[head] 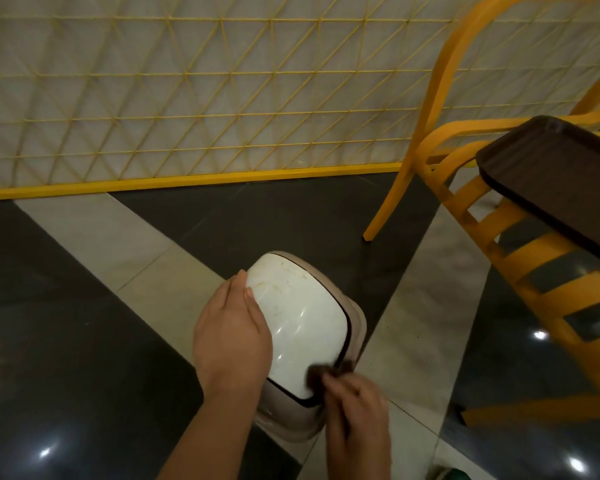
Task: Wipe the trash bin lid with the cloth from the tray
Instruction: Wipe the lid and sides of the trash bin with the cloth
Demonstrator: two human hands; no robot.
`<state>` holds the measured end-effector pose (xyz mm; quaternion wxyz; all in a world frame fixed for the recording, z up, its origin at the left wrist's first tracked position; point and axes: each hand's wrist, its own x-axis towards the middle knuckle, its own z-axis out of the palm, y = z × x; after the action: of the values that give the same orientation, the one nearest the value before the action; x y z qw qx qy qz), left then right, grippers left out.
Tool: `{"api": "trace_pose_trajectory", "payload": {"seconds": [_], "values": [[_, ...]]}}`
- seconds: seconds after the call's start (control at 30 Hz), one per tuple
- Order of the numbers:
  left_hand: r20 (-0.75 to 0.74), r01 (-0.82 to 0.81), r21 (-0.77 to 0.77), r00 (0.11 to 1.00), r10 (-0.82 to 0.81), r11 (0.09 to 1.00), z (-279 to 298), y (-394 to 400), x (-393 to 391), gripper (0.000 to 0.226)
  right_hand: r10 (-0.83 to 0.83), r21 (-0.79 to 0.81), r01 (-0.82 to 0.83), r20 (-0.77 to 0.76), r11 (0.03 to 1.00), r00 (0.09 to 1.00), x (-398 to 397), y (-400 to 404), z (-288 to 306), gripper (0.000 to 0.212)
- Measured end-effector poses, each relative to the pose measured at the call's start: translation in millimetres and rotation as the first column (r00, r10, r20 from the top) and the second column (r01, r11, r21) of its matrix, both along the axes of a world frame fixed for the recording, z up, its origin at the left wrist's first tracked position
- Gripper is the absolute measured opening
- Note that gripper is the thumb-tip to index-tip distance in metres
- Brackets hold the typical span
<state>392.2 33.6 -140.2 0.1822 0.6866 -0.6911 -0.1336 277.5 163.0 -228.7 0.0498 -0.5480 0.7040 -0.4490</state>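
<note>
Currently my left hand lies flat on the lid at 9 o'clock, steadying the bin; right hand pinches the cloth, scrubbing approx. 5 o'clock edge. Tray sits empty on chair.

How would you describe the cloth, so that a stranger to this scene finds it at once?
Find the yellow chair on the right; left of it, a bin stands on the floor with a white lid. At the lid's near right corner, the right hand presses a small dark brown cloth, the only dark patch on the white.
</note>
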Motion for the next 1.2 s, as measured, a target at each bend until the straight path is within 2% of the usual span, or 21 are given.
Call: {"api": "trace_pose_trajectory", "payload": {"seconds": [0.07,0.13,0.2,0.3,0.37,0.43,0.5,0.53,0.63,0.7,0.8,0.83,0.9,1.0,1.03,1.13,1.2], "values": [[-0.027,0.007,-0.016,1.0,-0.007,1.0,0.5,-2.9,0.5,0.055,0.121,-0.042,-0.121,0.006,0.992,0.993,10.4,16.6,-0.1,0.03],[-0.05,0.05,-0.013,0.997,-0.051,0.999,-0.2,-7.7,4.6,0.053,0.162,-0.047,-0.163,-0.015,0.986,0.987,-1.7,16.8,0.9,0.024],[-0.081,0.133,-0.002,0.988,-0.133,0.991,-0.5,-14.1,13.0,0.051,0.084,-0.041,-0.083,0.02,0.996,0.996,-22.1,5.4,9.4,0.024],[-0.115,0.349,0.016,0.932,-0.345,0.937,0.2,-25.3,16.7,0.055,-0.099,0.015,0.098,0.105,0.995,0.989,-40.9,-22.4,34.8,0.023],[-0.063,0.41,-0.004,0.91,-0.409,0.912,1.4,-28.9,11.4,0.058,-0.092,-0.004,0.093,0.075,0.996,0.993,-40.8,-37.8,51.1,0.027],[-0.048,0.3,-0.095,0.951,-0.305,0.949,2.7,-22.1,8.2,0.056,-0.053,0.001,0.053,0.056,0.999,0.997,-38.7,-46.2,56.7,0.03],[-0.155,0.101,-0.137,0.98,-0.122,0.985,1.5,-7.4,8.5,0.056,-0.066,0.046,0.062,0.082,0.997,0.994,-39.0,-49.0,53.7,0.027],[-0.243,0.041,-0.094,0.968,-0.063,0.995,-0.1,0.0,8.6,0.06,-0.081,0.075,0.074,0.098,0.994,0.992,-39.0,-49.0,51.8,0.028],[-0.464,-0.014,0.029,0.885,0.026,0.999,-8.8,8.4,6.6,0.053,-0.02,0.081,0.019,0.001,0.997,1.0,-29.5,-43.9,50.2,0.033],[-0.477,-0.002,0.014,0.879,0.009,1.0,-9.0,6.1,7.9,0.042,0.143,0.052,-0.137,-0.135,0.989,0.981,-15.7,-38.8,48.0,0.036],[-0.468,0.028,-0.001,0.883,-0.025,1.0,-9.0,3.3,11.2,0.039,0.357,0.067,-0.352,-0.268,0.934,0.895,-8.4,-48.5,55.9,0.035],[-0.468,0.035,0.009,0.883,-0.027,0.999,-9.7,2.7,12.1,0.038,0.36,0.076,-0.354,-0.296,0.932,0.885,-13.6,-58.7,61.0,0.036],[-0.478,0.053,0.042,0.878,-0.026,0.998,-11.5,1.0,12.4,0.035,0.272,0.093,-0.256,-0.294,0.962,0.916,-30.0,-80.2,69.7,0.033],[-0.481,0.044,0.058,0.876,-0.011,0.997,-10.6,-0.1,10.5,0.041,0.064,0.147,-0.055,-0.056,0.988,0.996,-42.7,-86.0,72.8,0.033],[-0.483,0.033,0.057,0.876,-0.001,0.998,-10.6,-0.6,9.7,0.042,0.029,0.149,-0.023,-0.036,0.989,0.999,-37.3,-79.1,70.4,0.033],[-0.47,0.017,0.055,0.882,0.011,0.998,-11.2,-2.5,8.5,0.037,0.112,0.102,-0.095,-0.173,0.99,0.979,-12.4,-48.3,56.3,0.036],[-0.463,0.025,0.051,0.887,0.002,0.998,-10.7,-2.8,8.7,0.041,0.174,0.092,-0.158,-0.2,0.983,0.964,-7.7,-43.1,54.6,0.041]]}}
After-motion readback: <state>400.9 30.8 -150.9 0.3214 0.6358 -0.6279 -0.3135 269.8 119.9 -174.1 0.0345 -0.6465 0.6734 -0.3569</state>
